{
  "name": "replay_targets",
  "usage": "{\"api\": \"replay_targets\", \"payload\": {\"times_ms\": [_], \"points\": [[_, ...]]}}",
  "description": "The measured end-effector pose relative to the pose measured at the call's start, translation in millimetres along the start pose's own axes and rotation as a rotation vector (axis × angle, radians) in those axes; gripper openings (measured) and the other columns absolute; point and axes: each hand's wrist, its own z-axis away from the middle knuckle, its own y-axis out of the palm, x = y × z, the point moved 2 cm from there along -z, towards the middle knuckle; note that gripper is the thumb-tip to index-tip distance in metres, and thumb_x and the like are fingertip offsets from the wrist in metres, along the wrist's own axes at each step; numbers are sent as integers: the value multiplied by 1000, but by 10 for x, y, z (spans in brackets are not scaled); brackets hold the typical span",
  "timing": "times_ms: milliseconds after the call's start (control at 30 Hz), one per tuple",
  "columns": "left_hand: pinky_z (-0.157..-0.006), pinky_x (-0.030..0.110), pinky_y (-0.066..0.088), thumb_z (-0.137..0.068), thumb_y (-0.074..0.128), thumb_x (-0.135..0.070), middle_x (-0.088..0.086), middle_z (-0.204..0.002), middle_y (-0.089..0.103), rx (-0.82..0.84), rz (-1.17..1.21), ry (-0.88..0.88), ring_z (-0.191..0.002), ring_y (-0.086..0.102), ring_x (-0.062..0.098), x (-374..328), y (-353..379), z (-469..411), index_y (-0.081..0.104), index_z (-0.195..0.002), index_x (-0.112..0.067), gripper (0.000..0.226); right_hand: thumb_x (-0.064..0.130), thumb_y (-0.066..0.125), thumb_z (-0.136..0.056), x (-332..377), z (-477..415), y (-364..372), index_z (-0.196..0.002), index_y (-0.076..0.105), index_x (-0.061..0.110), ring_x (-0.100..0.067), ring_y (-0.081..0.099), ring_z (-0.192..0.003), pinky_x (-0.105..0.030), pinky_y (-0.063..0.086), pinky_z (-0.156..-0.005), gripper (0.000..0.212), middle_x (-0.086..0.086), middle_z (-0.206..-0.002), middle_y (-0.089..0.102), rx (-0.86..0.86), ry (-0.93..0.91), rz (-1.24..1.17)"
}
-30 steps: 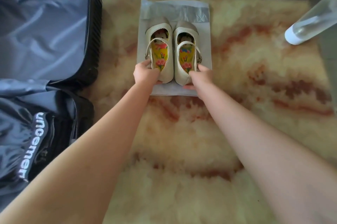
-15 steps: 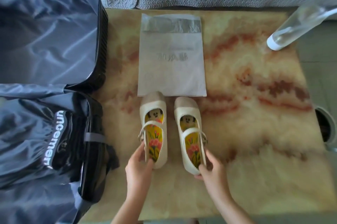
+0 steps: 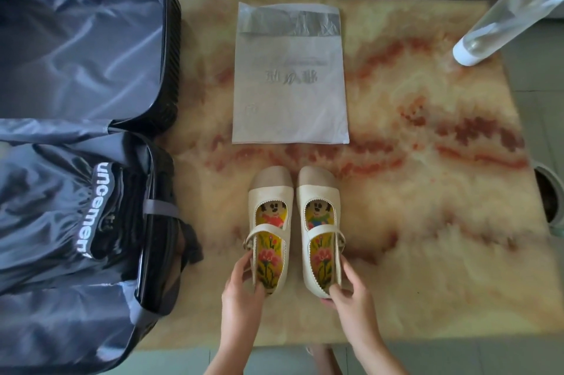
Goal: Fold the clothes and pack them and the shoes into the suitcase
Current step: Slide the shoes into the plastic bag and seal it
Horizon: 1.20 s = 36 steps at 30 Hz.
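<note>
Cream, soft-looking shoes (image 3: 271,191) stand just right of the open suitcase (image 3: 171,54), by its near half; they look light and bendy, so the stiffer heel is the place to hold. The left grip (image 3: 244,290) pinches the heel of the shoe nearer the suitcase, and the right grip (image 3: 351,298) pinches the farther one's. Toes point away from the person, long axes along the suitcase's side wall.

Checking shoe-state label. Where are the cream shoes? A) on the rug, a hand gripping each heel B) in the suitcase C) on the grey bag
A: left shoe and right shoe stand on the rug, clear of the grey bag; left hand and right hand grip their heels.
</note>
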Motion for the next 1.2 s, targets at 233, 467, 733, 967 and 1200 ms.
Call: {"api": "replay_targets", "payload": {"times_ms": [233,467,733,967,1200], "points": [[-86,32,39,-91,55,-18,-7,-110,46,-311,-170,193,-107,46,17,-315,-255,-219,59,-104,-21,13,-2,60,-89,-22,27,32,-133,48,31,-18,72,-86,-35,59,-70,57,2,-112,67,4,-3,-66],[-87,30,43,-90,55,-5,0,-116,62,-149,-472,717,-108,55,21,-1424,-65,-1443,64,-115,-13,28,-7,57,-88,-77,7,42,-129,52,35,-20,72,-72,-38,59,-66,58,12,-90,74,-46,-67,-14],[-95,30,35,-88,59,-6,1,-128,58,-41,-712,784,-120,50,23,-1732,229,-2035,59,-127,-17,40,-14,54,-85,-67,-123,-45,-117,60,38,-22,73,-80,-26,58,-60,62,-18,-110,66,-44,-132,-65],[-70,35,44,-72,74,-1,8,-94,67,-88,-857,996,-87,64,31,-1664,205,-2151,72,-92,-12,23,-14,54,-86,-107,-135,-75,-120,62,34,-22,72,-83,-27,58,-62,59,-17,-113,65,-18,-141,-75],[-34,18,35,-42,87,4,2,-65,61,-80,-1084,1070,-51,57,20,-1674,252,-2156,66,-60,-12,31,-15,55,-83,-97,-133,-68,-108,66,53,-23,72,-79,-27,58,-59,73,-19,-108,66,-52,-150,-66]]}}
